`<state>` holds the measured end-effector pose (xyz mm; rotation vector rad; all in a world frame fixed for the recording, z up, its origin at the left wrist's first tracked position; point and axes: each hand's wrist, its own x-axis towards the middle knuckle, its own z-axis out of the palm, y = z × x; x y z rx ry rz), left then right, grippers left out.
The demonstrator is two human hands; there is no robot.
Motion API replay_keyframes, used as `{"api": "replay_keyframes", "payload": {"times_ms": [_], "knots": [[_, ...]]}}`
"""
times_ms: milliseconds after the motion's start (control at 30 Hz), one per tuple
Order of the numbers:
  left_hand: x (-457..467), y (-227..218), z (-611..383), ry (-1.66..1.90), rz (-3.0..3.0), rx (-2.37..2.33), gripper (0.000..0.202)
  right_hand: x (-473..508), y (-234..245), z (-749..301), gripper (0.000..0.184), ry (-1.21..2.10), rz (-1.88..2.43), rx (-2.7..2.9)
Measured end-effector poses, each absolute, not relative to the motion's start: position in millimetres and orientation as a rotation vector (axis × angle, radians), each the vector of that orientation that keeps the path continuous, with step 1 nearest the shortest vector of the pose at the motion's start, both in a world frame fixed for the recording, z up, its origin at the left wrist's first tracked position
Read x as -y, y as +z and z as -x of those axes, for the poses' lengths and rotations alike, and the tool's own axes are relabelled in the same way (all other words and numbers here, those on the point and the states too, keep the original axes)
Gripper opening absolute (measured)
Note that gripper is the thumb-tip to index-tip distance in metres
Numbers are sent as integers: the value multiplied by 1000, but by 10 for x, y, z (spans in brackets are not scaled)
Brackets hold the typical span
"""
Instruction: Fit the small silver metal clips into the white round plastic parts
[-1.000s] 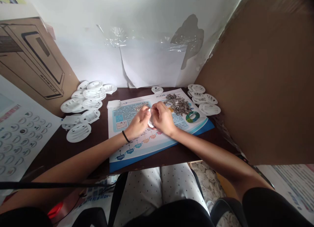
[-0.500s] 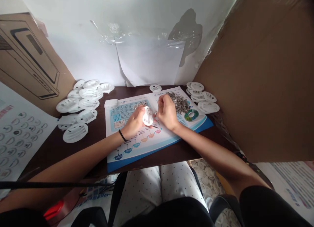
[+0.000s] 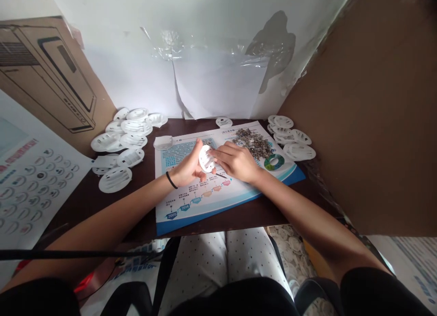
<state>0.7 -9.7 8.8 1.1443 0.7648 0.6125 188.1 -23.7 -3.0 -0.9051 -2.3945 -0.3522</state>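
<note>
My left hand [image 3: 187, 169] grips a small round white plastic disc [image 3: 205, 158], held up on edge over the blue printed sheet [image 3: 218, 188]. My right hand [image 3: 237, 162] reaches across to the disc, its fingers stretched toward the disc's face and touching it; whether a small metal part sits between those fingertips I cannot make out. Just behind the right hand lies a heap of small grey metal pieces [image 3: 252, 142] on the sheet. A thin dark stick [image 3: 221, 175] lies on the sheet under the hands.
Several white discs [image 3: 119, 140] lie piled at the left of the dark table [image 3: 102, 202], several more [image 3: 292, 140] at the right. One lone disc [image 3: 223, 122] sits by the wall. Cardboard panels [image 3: 375, 124] stand on the right and left.
The left hand lifted and turned the disc upright. The right hand left the metal heap and came back to the disc.
</note>
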Motion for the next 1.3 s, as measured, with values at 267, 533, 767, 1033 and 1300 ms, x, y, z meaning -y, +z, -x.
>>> {"api": "replay_keyframes", "payload": {"times_ms": [267, 533, 767, 1033, 1300], "knots": [[119, 77, -33, 622, -1202, -796, 49, 311, 44, -1795, 30, -654, 989, 2589], [175, 86, -93, 696, -1204, -859, 39, 253, -121, -1782, 26, -702, 990, 2576], [141, 69, -55, 690, -1254, -818, 53, 253, -182, -1834, 30, -623, 956, 2458], [186, -6, -92, 760, -1352, -899, 56, 269, -222, -1732, 35, -550, 992, 2560], [178, -49, -117, 825, -1290, -935, 46, 275, -244, -1665, 37, -600, 1023, 2613]]}}
